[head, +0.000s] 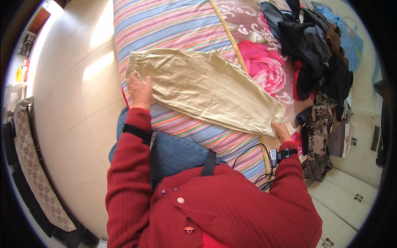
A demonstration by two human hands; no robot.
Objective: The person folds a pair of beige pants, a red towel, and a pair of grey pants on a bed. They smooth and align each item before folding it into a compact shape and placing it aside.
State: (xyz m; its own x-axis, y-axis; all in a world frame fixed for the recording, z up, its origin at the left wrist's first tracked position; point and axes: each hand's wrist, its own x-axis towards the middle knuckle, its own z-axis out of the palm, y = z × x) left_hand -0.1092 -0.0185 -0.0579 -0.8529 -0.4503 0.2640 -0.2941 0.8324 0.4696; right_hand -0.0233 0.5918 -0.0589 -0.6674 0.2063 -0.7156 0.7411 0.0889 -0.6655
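Observation:
A pair of beige trousers (pixel 204 86), one leg laid over the other, lies across a striped bed cover (pixel 161 28). Its elastic waistband is on the left and the leg ends are on the right. My left hand (pixel 139 90) rests at the lower corner of the waistband, fingers spread; whether it pinches the cloth cannot be told. At the leg end, my right hand (pixel 281 131) has the lower corner of the hem between thumb and fingers.
Dark clothes (pixel 310 46) are heaped on the flowered blanket (pixel 263 68) at the upper right, with patterned garments (pixel 321 133) below. Black cables (pixel 263 179) lie near my right forearm. A white cabinet (pixel 344 198) stands at lower right, a cloth-covered sofa (pixel 37 167) at far left.

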